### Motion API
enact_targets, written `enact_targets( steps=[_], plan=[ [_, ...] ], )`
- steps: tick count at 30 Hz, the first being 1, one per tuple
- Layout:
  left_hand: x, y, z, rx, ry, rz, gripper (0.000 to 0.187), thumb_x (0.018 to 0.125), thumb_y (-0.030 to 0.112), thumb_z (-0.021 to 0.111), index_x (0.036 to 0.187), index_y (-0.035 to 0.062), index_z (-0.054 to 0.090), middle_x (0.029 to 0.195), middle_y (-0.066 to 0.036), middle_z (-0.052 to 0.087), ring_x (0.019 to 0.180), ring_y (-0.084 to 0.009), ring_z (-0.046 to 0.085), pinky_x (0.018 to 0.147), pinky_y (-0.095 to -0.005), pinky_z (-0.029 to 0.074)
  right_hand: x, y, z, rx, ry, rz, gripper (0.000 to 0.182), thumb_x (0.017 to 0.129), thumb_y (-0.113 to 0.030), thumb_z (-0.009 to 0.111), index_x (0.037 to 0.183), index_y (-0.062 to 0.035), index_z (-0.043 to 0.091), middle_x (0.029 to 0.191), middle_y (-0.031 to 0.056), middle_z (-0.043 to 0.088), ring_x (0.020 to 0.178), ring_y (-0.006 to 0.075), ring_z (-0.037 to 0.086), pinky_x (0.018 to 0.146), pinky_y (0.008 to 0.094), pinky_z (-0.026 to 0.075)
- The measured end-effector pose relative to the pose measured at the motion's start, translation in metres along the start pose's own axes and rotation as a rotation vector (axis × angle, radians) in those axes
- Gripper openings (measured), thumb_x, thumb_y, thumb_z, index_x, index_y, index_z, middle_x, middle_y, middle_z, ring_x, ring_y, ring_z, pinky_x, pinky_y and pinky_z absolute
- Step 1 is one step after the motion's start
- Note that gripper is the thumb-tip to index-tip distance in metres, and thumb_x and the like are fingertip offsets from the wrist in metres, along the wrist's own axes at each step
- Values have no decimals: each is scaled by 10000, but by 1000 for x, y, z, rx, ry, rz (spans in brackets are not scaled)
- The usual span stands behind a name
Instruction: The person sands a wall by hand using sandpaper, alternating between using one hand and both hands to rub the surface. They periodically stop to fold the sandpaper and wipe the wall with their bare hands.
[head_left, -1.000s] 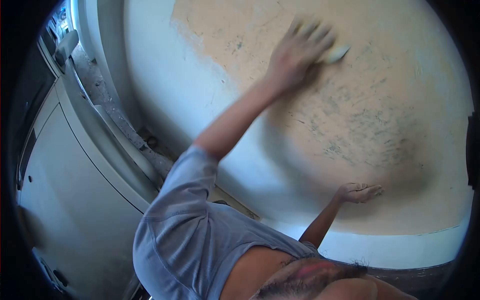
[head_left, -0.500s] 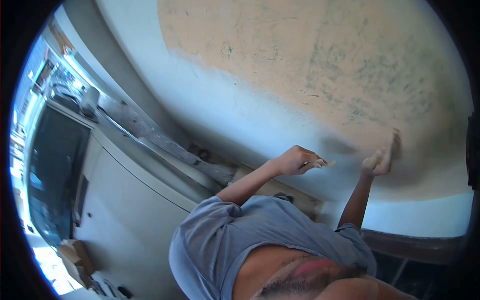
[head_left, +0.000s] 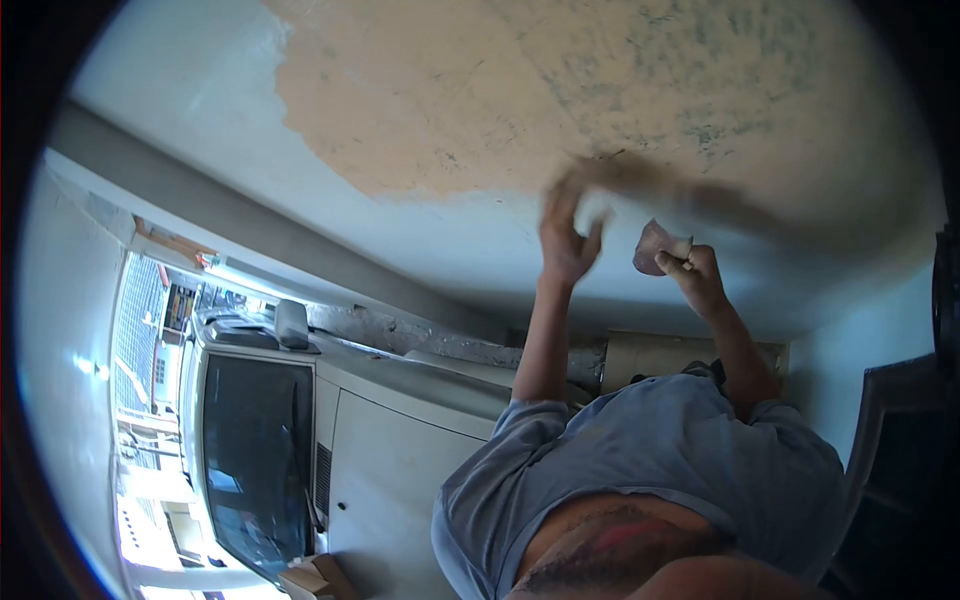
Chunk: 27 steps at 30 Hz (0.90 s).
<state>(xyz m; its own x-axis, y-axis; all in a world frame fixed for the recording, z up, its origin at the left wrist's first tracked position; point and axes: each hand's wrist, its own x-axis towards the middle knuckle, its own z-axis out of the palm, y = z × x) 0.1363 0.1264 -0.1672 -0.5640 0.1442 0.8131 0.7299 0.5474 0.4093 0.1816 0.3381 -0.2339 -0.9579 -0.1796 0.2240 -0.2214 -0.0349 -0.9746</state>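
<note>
My left hand (head_left: 570,235) is raised against or close to the wall, with its fingers spread and blurred and its thumb apart. It holds nothing that I can see. In my right hand (head_left: 698,275), a reddish-brown sheet that looks like a piece of sandpaper (head_left: 650,248) is pinched between thumb and fingers, slightly curled. The right hand is near the pale lower part of the wall (head_left: 440,225). A large tan patch (head_left: 430,110) with dark specks and scuffs covers the wall above both hands. Shadows of the hands fall on it.
To the left stands a white vehicle (head_left: 400,480) with a dark windshield (head_left: 258,440) and a side mirror (head_left: 291,325). A cardboard box (head_left: 318,578) lies at the bottom left. A grey beam (head_left: 270,225) runs along the wall. A dark-framed object (head_left: 890,430) stands at the right.
My view has turned. The left hand, earlier closed on something small and pale, has opened and risen toward the patch. The right hand, earlier open toward the wall, now grips the sandpaper.
</note>
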Motion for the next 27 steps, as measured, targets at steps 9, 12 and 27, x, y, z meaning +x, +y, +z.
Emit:
enact_targets(
  steps=[9, 12, 27],
  plan=[
    [124, -82, -34, 860, 194, 408, 737, 883, 630, 418, 1477, 200, 342, 1561, -176, 176, 1450, -384, 89, 1121, -592, -33, -31, -9, -36, -113, 314, -98, 228, 857, -128, 662, 1028, 24, 653, 856, 18, 648, 792, 62, 558, 701, 254, 450],
    [135, -116, -96, 673, 544, 37, 726, 954, 568, 309, 1500, 93, 246, 1555, -224, 141, 1433, -425, 115, 1123, -587, 51, -47, 0, -58, -20, 383, -48, 219, 852, -115, 654, 1031, 13, 651, 850, 21, 640, 796, 70, 558, 716, 253, 448],
    [175, -15, -11, 847, -47, 752, 711, 880, 646, 413, 1410, 173, 432, 1538, -164, 247, 1438, -361, 154, 1079, -681, -4, -49, 9, -29, -93, 285, -56, 200, 928, -191, 578, 909, 4, 622, 756, -5, 574, 728, 65, 486, 657, 258, 408]
  ],
)
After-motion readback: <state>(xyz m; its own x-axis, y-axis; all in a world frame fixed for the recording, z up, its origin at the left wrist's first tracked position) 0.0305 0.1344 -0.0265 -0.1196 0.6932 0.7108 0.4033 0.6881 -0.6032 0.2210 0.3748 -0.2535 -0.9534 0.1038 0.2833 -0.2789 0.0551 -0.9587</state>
